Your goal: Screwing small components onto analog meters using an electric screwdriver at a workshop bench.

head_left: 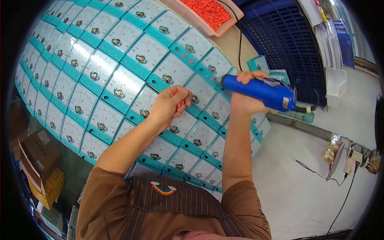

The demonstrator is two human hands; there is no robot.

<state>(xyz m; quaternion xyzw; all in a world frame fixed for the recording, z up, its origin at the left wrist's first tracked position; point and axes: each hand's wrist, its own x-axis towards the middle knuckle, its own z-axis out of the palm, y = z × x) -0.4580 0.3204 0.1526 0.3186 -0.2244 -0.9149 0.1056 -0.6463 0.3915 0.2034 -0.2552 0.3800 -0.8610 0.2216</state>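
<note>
My left hand (pixel 170 105) is closed around a few small red plastic pieces (pixel 179 103), some showing between the fingertips. It hovers over the middle of a wide array of teal panel meters (pixel 127 80) with white dials. My right hand (pixel 245 101) grips a blue powered screwdriver (pixel 260 93), its front end pointing left toward the meters and its cord leaving the rear. The screwdriver's tip is blurred, so I cannot tell whether it touches a meter. Red pieces (pixel 191 61) sit on the teal strips of several meters near the tool.
A pale bin (pixel 236 21) of red pieces stands at the far edge, a black cable hanging over it. Dark blue crates (pixel 280 36) rise at the far right, beside stacked papers. Cardboard boxes (pixel 38 156) lie at the left. Plugs and wires (pixel 352 162) hang on a rail at the right.
</note>
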